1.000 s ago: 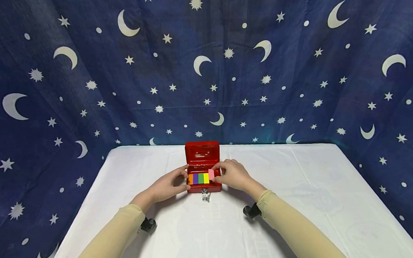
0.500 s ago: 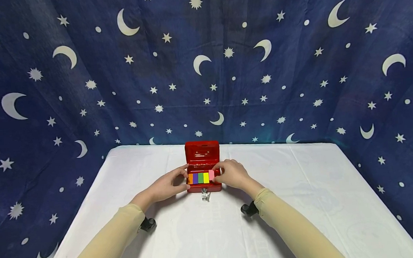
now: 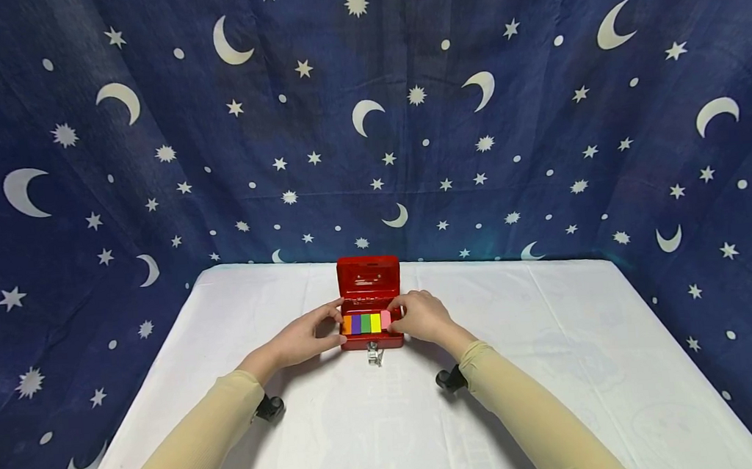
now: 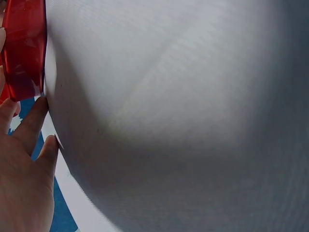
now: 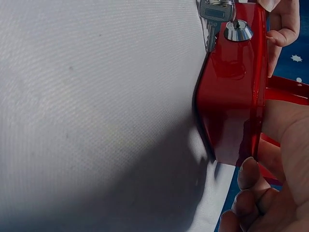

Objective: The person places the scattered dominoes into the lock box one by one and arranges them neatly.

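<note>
An open red metal cash box (image 3: 373,343) stands on the table with its lid (image 3: 369,275) raised at the back. Inside lies a row of coloured blocks: orange (image 3: 347,325), purple (image 3: 356,324), green (image 3: 366,323), yellow (image 3: 375,323) and pink (image 3: 386,320). My left hand (image 3: 301,337) holds the box's left end, thumb near the front corner and fingers farther back. At the row's right end my right hand (image 3: 425,319) pinches the pink block between thumb and forefinger. In the right wrist view that block is hidden behind the box wall.
Keys (image 5: 216,14) hang from the lock (image 5: 238,31) on the box's front. A white cloth (image 3: 378,426) covers the table. Behind it and at the sides hangs a dark blue curtain (image 3: 315,129) with moons and stars.
The pink block has shifted slightly and now lies more evenly with the row, my right hand still pinching it. My right forearm has moved slightly left. The left hand stays in place.
</note>
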`<state>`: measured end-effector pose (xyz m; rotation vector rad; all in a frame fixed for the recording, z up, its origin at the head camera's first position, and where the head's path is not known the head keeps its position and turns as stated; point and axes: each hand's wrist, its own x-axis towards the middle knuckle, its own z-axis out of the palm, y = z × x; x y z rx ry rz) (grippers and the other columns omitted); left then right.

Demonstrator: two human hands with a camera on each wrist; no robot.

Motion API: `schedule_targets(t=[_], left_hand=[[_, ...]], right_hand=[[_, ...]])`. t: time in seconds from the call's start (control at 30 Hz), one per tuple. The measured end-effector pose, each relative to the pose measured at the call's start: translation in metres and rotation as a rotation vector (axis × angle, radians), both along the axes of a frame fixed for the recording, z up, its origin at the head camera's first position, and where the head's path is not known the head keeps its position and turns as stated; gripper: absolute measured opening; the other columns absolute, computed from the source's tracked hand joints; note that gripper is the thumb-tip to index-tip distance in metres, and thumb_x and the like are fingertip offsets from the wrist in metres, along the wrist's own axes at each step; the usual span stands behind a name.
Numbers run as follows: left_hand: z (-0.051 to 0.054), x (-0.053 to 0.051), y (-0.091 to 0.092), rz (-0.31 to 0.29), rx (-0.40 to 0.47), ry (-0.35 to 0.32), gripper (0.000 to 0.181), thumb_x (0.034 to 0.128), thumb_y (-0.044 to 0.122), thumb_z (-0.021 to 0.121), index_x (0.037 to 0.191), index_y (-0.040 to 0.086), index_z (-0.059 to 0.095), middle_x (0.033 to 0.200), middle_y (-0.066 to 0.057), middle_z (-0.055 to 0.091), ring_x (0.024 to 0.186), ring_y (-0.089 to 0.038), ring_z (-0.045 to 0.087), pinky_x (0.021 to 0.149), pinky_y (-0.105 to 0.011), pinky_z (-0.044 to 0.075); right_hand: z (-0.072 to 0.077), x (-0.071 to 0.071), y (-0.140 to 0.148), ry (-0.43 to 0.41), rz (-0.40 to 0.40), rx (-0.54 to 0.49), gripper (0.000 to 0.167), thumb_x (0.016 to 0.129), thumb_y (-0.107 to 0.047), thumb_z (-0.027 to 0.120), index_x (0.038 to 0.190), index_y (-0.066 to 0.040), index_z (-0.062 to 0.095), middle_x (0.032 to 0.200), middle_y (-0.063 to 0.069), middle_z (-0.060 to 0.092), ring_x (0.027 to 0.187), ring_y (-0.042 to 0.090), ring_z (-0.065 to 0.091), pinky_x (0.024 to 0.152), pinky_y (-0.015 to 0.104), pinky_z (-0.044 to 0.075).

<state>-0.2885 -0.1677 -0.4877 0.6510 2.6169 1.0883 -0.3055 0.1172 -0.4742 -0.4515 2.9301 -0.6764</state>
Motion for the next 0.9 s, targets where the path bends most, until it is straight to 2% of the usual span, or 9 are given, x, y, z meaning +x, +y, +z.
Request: schedule_targets(t=[0.6,0.9], left_hand=[[-0.0003,-0.0002,0.0004,0.009,-0.012,-0.001,0.029,0.0931,0.043,0.073,0.111,0.027,0.057,0.164,0.011,0.033,0.151,-0.021,0.03,0.119,-0.056,0.026],[0.0005,0.0002,0.0007,0.012,-0.014,0.0,0.029,0.0932,0.043,0.073,0.111,0.027,0.057,0.164,0.01,0.033,0.15,-0.021,0.031,0.119,-0.056,0.026]], right_hand=[[0.0038,0.0011,-0.0051,-0.029,-0.03,0.03,0.034,0.08,-0.028,0.085,0.111,-0.016,0.077,0.086,-0.003,0.064,0.089,0.022,0.053,0.078,0.039,0.048],[0.0053,0.0019,-0.0086,-0.047,-0.031,0.069,0.035,0.08,-0.028,0.086,0.112,-0.016,0.076,0.097,-0.001,0.069,0.091,0.023,0.056,0.082,0.041,0.05]])
